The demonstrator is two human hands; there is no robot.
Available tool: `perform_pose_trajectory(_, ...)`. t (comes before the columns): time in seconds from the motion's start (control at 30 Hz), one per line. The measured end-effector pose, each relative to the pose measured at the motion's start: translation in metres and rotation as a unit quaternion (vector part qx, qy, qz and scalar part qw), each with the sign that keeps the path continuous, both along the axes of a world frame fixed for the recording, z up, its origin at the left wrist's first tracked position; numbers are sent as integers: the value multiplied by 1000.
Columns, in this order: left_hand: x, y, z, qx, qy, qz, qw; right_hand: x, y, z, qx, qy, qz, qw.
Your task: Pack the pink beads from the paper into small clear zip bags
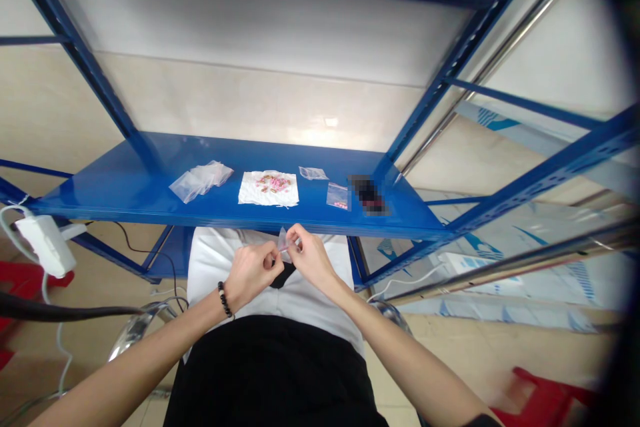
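Observation:
Over my lap, just in front of the shelf edge, a small clear zip bag [283,240] is pinched between both hands. My left hand [254,270] has its thumb and finger closed on the bag's left side. Opposite it, my right hand [310,255] grips the other side with bent fingers. Whether anything lies inside this bag is hard to make out. On the blue shelf ahead, a white crumpled paper sheet [250,195] bears a heap of small pink and brownish pieces [274,183]. Right of it lies a zip bag with a few coloured pieces [339,196].
A fanned pile of clear bags [201,180] lies on the left of the blue shelf [310,213]. Another clear bag [313,173] and a pixelated dark object [369,195] are on the right. A white power strip [46,245] hangs at the left post.

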State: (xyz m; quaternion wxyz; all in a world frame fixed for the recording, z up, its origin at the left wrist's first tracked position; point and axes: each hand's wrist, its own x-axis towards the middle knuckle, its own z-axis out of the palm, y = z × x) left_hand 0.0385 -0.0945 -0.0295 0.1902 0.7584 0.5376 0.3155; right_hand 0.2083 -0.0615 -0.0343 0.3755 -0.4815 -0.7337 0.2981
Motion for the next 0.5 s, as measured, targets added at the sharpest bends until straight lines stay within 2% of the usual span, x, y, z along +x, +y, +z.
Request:
perform_pose_trajectory(0.1, -4, 7, 6, -24, -81, -2, 996, 4, 5, 5, -58, 90, 9, 994)
perform_pose_trajectory(0.2, -9, 19, 8, -55, -206, 17, 977, 9, 11, 15, -131, 208, 39, 968)
perform_pose_trajectory(0.27, -11, 25, 5, -129, -299, 8, 945, 12, 14, 20, -164, 268, 58, 948)
perform_pose_trajectory(0.37, -11, 27, 0, -263, -413, -51, 870, 15, 14, 24, -199, 309, 80, 927)
perform_pose_trajectory(0.43, -10, 26, -3, -306, -455, -83, 832, 16, 13, 25, -217, 318, 97, 918)
perform_pose_trajectory(0.5, -10, 25, -4, -316, -480, -95, 813, 16, 13, 26, -232, 324, 118, 909)
